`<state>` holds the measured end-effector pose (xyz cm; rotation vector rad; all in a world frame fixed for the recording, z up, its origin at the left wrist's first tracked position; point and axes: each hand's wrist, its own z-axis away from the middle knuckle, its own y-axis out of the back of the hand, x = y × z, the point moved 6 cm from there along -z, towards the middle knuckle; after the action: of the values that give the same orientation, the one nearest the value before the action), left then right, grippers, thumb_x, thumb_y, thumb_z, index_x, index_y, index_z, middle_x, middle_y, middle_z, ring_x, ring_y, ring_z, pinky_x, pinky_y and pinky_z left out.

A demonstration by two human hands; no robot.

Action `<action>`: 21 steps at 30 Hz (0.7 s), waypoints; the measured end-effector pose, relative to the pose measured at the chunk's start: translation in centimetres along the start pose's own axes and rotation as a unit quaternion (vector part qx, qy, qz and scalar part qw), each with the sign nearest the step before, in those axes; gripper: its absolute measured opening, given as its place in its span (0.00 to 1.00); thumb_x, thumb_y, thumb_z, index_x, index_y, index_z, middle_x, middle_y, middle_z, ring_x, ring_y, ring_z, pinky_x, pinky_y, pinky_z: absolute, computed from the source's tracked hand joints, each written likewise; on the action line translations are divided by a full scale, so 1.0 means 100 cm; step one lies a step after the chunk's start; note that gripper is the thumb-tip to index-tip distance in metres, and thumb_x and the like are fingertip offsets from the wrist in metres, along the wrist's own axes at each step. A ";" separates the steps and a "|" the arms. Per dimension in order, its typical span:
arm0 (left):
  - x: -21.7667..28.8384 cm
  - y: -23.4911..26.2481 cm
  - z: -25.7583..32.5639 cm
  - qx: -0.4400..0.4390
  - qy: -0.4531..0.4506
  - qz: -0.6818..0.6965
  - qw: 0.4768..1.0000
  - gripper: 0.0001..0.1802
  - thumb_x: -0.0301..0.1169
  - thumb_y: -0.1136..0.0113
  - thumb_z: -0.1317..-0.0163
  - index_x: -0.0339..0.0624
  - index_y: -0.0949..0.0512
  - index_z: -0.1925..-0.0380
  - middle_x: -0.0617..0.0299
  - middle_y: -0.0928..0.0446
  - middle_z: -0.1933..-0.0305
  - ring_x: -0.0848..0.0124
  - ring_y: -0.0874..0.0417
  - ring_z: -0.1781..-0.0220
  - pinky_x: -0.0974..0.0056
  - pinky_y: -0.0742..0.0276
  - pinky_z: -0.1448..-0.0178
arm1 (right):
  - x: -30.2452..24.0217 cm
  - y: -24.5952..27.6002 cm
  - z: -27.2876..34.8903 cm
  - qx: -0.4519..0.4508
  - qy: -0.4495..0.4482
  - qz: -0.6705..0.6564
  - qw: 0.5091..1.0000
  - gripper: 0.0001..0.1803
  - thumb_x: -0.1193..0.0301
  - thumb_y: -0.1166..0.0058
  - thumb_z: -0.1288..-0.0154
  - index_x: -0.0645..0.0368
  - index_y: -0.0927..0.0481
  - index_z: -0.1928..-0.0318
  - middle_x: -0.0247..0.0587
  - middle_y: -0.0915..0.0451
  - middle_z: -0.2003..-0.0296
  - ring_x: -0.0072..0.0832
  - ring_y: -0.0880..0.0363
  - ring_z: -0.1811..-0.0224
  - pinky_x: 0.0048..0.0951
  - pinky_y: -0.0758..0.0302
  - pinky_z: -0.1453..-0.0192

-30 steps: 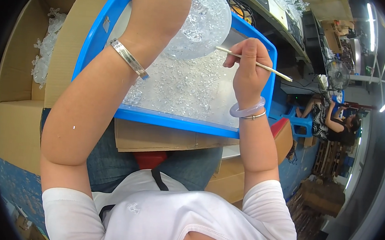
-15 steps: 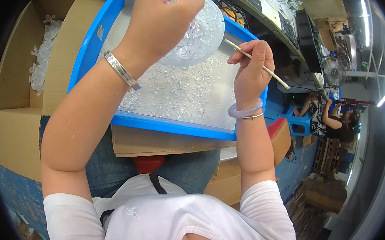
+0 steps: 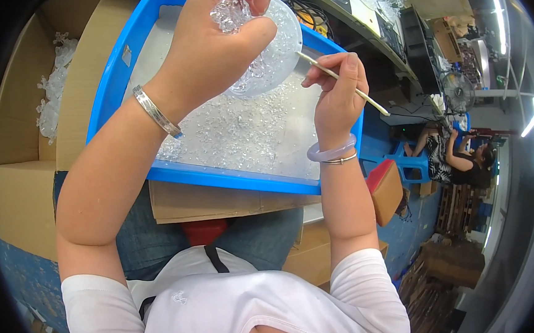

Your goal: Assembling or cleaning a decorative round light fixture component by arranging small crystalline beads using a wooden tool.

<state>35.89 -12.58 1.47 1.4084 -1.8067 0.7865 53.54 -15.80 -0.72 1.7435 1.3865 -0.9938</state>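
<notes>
My left hand (image 3: 217,36) is closed around a clear, faceted plastic piece (image 3: 231,14), whose exact kind I cannot make out. Behind and beneath that hand is a translucent round bowl (image 3: 286,47) with small clear bits in it. My right hand (image 3: 342,88) pinches a thin pale stick (image 3: 370,102). The stick's upper tip reaches the bowl's right rim in the picture; whether it touches is unclear. Both hands are over a blue-rimmed tray (image 3: 235,181), where many tiny clear bits (image 3: 232,127) lie scattered on a whitish bottom.
An open cardboard box (image 3: 21,100) at left holds clear plastic parts (image 3: 56,87). Black cables (image 3: 312,12) and a cluttered bench (image 3: 376,22) lie beyond the tray. Off to the right are a blue stool (image 3: 406,167), a fan (image 3: 458,90) and another person (image 3: 465,162).
My left hand has come slightly lower, and the clear piece in it shows more. The right hand with the stick has shifted a little left along with the whole view.
</notes>
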 end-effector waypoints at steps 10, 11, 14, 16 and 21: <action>0.002 0.001 0.000 0.009 -0.031 0.008 0.999 0.07 0.20 0.56 0.59 0.42 0.36 0.77 0.68 0.39 0.73 0.80 0.37 0.67 0.76 0.41 0.57 | -0.004 0.003 0.001 0.029 0.029 0.002 0.999 0.20 0.62 0.70 0.34 0.65 0.33 0.75 0.41 0.30 0.80 0.21 0.30 0.81 0.20 0.28 0.77; 0.003 -0.001 0.000 -0.007 -0.023 -0.006 1.000 0.07 0.19 0.56 0.59 0.42 0.37 0.77 0.68 0.40 0.74 0.80 0.38 0.67 0.76 0.41 0.58 | -0.004 0.002 0.001 0.029 0.029 0.003 0.999 0.20 0.62 0.70 0.34 0.65 0.33 0.75 0.41 0.30 0.80 0.21 0.30 0.81 0.20 0.28 0.77; 0.005 -0.003 0.001 -0.016 -0.018 -0.020 1.000 0.07 0.19 0.56 0.59 0.42 0.37 0.77 0.68 0.40 0.74 0.80 0.38 0.68 0.76 0.42 0.59 | -0.003 -0.001 0.001 0.009 0.025 0.017 1.000 0.20 0.62 0.70 0.34 0.64 0.33 0.75 0.41 0.30 0.80 0.21 0.30 0.81 0.20 0.28 0.77; 0.005 -0.002 0.001 -0.009 -0.021 -0.020 1.000 0.07 0.19 0.56 0.59 0.42 0.37 0.77 0.69 0.40 0.75 0.79 0.38 0.68 0.76 0.42 0.59 | 0.000 -0.002 0.001 -0.002 0.016 0.028 0.999 0.20 0.62 0.70 0.34 0.64 0.33 0.75 0.41 0.30 0.80 0.21 0.30 0.81 0.20 0.28 0.77; 0.004 0.001 0.001 0.018 -0.047 -0.013 0.999 0.07 0.19 0.55 0.59 0.42 0.37 0.77 0.68 0.40 0.74 0.79 0.37 0.67 0.75 0.41 0.56 | 0.001 -0.001 0.002 -0.044 0.016 0.044 0.998 0.20 0.62 0.70 0.34 0.64 0.33 0.76 0.41 0.30 0.80 0.21 0.31 0.81 0.21 0.29 0.77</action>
<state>35.68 -12.80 1.73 1.5117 -1.8507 0.7549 53.39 -15.92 -0.93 1.7468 1.3399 -0.8488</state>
